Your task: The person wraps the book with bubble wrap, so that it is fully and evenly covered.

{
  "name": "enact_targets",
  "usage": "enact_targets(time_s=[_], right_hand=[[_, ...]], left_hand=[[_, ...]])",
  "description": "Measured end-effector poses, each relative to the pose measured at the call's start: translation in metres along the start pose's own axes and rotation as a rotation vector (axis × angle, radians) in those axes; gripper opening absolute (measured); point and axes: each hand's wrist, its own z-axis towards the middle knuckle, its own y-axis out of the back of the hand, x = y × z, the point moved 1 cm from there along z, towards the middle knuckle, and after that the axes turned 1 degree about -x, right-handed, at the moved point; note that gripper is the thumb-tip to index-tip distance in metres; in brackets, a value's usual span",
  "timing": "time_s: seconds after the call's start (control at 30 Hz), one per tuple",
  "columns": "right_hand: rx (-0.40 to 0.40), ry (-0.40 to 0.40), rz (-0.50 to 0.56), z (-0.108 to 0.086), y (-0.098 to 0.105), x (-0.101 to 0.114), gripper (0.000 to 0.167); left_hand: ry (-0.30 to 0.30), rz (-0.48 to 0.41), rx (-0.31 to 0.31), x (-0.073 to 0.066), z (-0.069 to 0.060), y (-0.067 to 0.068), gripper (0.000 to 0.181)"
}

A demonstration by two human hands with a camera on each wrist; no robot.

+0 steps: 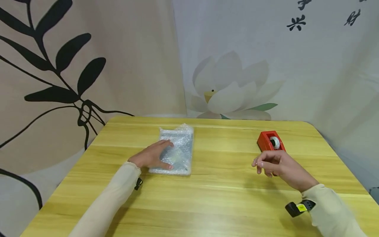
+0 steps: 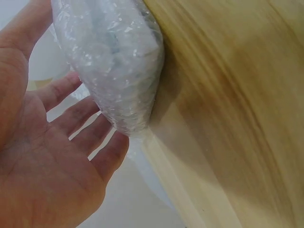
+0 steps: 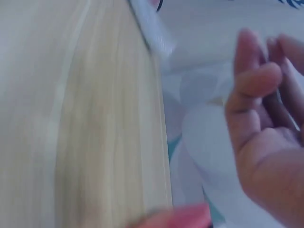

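Observation:
A flat package in bubble wrap lies on the table, left of its middle. My left hand is at its left side, thumb and fingers spread over that edge. In the left wrist view, the fingers of the left hand are extended beside the bubble wrap. My right hand is raised in front of a red tape dispenser, thumb and forefinger together. In the right wrist view the right hand is blurred; a faint clear strip, seemingly tape, shows at its fingers.
The wooden table has rounded far corners. A cloth backdrop with printed leaves, a lotus and characters hangs behind it. A white tape roll sits in the dispenser.

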Motion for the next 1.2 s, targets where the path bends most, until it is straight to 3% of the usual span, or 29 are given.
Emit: enact_targets(time_s=[0.17, 0.27, 0.57, 0.87, 1.0, 1.2], right_hand=[[0.029, 0.139, 0.186, 0.024, -0.022, 0.009, 0.016], [0.038, 0.166, 0.212, 0.037, -0.034, 0.018, 0.014], [0.028, 0.032, 0.049, 0.074, -0.061, 0.028, 0.021], [0.097, 0.09, -0.159, 0.119, -0.093, 0.026, 0.019], [0.148, 0.094, -0.176, 0.14, -0.115, 0.028, 0.02], [0.164, 0.101, -0.221, 0.16, -0.139, 0.035, 0.018]], left_hand=[[-0.006, -0.014, -0.001, -0.002, -0.002, -0.002, 0.092], [-0.004, -0.012, -0.003, -0.002, -0.002, -0.003, 0.091], [0.005, 0.002, 0.0, 0.0, 0.0, -0.005, 0.09], [-0.01, 0.015, -0.003, 0.002, 0.004, 0.001, 0.09], [0.004, 0.006, -0.006, 0.004, 0.001, 0.001, 0.091], [-0.04, 0.009, -0.019, 0.005, 0.004, -0.002, 0.088]])
